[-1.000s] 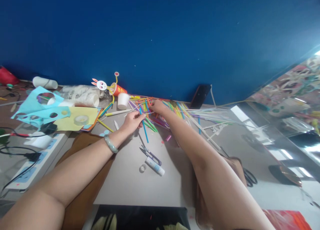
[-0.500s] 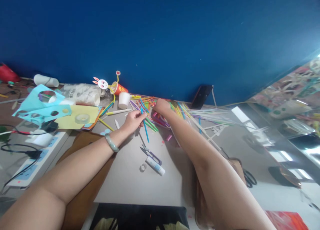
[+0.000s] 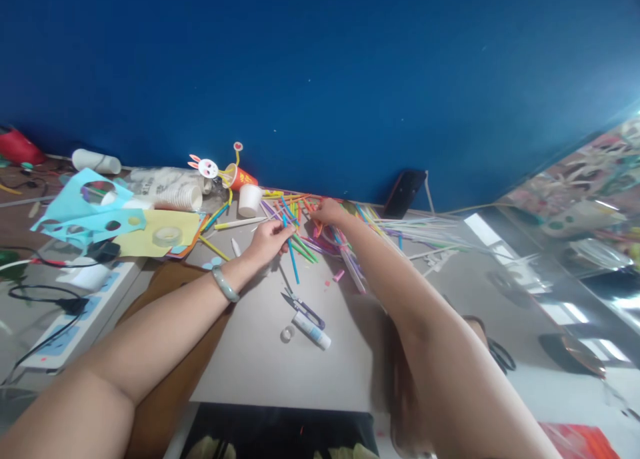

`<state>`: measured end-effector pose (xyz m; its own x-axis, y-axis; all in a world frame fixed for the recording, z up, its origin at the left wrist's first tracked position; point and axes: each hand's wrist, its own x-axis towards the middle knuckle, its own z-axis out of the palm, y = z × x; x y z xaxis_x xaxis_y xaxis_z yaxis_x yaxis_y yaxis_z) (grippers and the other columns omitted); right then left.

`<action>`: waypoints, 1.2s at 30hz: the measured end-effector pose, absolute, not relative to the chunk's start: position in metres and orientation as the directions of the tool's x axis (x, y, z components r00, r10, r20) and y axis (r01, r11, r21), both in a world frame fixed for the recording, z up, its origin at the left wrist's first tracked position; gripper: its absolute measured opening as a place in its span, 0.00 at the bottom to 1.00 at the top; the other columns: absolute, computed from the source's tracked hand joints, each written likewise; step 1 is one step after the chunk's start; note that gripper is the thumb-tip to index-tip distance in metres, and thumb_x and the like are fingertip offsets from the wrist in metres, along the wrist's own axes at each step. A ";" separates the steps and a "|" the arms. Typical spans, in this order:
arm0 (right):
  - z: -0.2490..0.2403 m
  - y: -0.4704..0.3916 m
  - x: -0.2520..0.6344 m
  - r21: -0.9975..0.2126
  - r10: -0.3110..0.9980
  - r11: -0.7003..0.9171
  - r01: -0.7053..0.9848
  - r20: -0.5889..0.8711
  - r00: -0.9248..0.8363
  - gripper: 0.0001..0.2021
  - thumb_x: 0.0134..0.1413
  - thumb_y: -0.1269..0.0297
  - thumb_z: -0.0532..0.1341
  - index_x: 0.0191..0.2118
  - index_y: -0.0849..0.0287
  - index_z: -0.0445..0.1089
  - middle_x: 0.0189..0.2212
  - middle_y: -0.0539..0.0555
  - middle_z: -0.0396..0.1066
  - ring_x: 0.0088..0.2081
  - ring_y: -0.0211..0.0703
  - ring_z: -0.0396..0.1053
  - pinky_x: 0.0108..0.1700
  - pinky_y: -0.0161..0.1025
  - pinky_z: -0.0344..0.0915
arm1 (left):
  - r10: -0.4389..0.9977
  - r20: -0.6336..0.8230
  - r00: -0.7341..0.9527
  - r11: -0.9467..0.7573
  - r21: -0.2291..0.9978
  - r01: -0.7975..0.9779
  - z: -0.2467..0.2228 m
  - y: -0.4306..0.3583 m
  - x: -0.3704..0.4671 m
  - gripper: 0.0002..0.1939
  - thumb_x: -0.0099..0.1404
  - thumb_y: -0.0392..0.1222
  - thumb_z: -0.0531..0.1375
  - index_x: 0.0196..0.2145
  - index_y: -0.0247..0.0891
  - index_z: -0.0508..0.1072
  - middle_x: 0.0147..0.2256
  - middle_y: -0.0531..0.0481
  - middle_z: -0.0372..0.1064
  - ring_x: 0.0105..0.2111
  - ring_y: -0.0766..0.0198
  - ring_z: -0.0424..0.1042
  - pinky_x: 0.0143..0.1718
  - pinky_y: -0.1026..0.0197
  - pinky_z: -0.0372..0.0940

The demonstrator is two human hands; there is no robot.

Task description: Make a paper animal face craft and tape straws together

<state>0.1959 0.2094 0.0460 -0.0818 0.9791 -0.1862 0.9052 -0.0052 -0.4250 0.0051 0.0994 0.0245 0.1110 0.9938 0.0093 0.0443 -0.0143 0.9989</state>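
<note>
My left hand pinches a blue straw that slants down over the table. Green straws lie just right of it. My right hand reaches into the pile of coloured straws by the wall, its fingers bent down on orange and red ones; whether it grips any I cannot make out. Nearer me lie small scissors, a glue stick and a small clear ring. A pink piece lies below the pile.
A white paper cup and an orange cup with a rabbit figure stand behind. Cut blue paper, a tape roll and a power strip are at left. A phone leans against the wall.
My right hand has shifted slightly right and its fingers are less tightly curled. Purple straws beneath its wrist now show more. My left hand still holds the blue straw almost unmoved.
</note>
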 end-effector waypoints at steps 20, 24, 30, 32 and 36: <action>0.060 0.165 0.210 -0.951 0.934 -0.218 0.219 -0.269 -0.237 0.13 0.38 0.62 0.72 0.27 0.62 0.69 0.16 0.45 0.65 0.15 0.25 0.46 0.19 0.31 0.42 | 0.994 -0.002 0.111 0.000 1.000 0.025 0.026 0.097 0.005 0.15 0.61 0.49 0.61 0.22 0.37 0.67 0.14 0.56 0.62 0.14 0.71 0.61 0.17 0.68 0.53; 0.060 0.142 0.196 -0.960 0.874 -0.232 0.158 -0.277 -0.398 0.16 0.38 0.58 0.72 0.29 0.63 0.71 0.18 0.47 0.68 0.15 0.25 0.46 0.18 0.31 0.38 | 0.992 0.013 0.123 -0.013 1.000 -0.003 0.028 0.098 0.005 0.15 0.61 0.50 0.61 0.24 0.36 0.69 0.14 0.56 0.62 0.14 0.72 0.60 0.18 0.68 0.54; 0.048 0.119 0.178 -0.953 0.791 -0.282 0.112 -0.297 -0.535 0.17 0.43 0.54 0.70 0.30 0.63 0.70 0.20 0.48 0.72 0.14 0.25 0.48 0.17 0.30 0.39 | 0.994 0.041 0.105 -0.033 0.996 -0.083 0.029 0.099 0.005 0.18 0.56 0.53 0.65 0.22 0.36 0.69 0.16 0.56 0.62 0.16 0.71 0.61 0.19 0.67 0.54; 0.046 0.117 0.176 -0.956 0.794 -0.271 0.113 -0.288 -0.535 0.17 0.42 0.54 0.70 0.31 0.63 0.70 0.24 0.51 0.74 0.14 0.24 0.48 0.16 0.29 0.40 | 0.994 0.042 0.105 -0.031 0.994 -0.107 0.028 0.099 0.005 0.19 0.55 0.54 0.66 0.22 0.36 0.68 0.15 0.57 0.61 0.16 0.72 0.60 0.19 0.67 0.54; 0.050 0.126 0.178 -0.947 0.792 -0.181 0.264 -0.299 -0.533 0.18 0.48 0.50 0.67 0.30 0.64 0.72 0.25 0.53 0.75 0.14 0.25 0.52 0.16 0.30 0.43 | 0.998 0.013 0.069 -0.006 0.994 -0.105 0.029 0.099 0.005 0.17 0.56 0.51 0.65 0.21 0.36 0.68 0.14 0.57 0.60 0.15 0.72 0.60 0.18 0.67 0.53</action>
